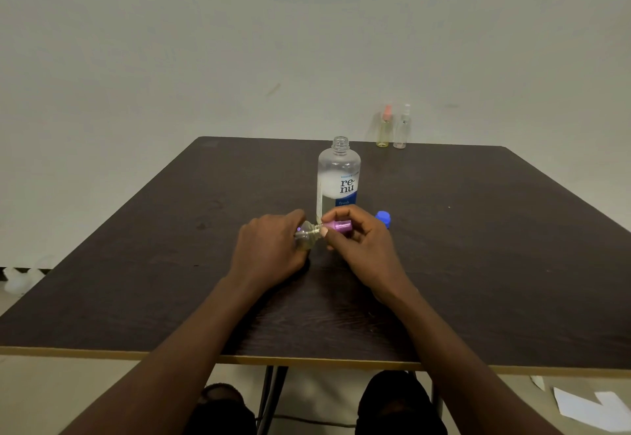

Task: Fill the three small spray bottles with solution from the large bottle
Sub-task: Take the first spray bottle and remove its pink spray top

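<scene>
Dark brown wood-grain table (478,263) with a pale edge; clear large bottle (338,164), label white over blue; blue cap (383,218); shiny purple spray top (340,225); yellowish small bottle (384,132) (pink-topped); colourless small bottle (402,130).

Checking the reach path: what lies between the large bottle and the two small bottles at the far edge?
Only bare table, as the head view shows.
</scene>
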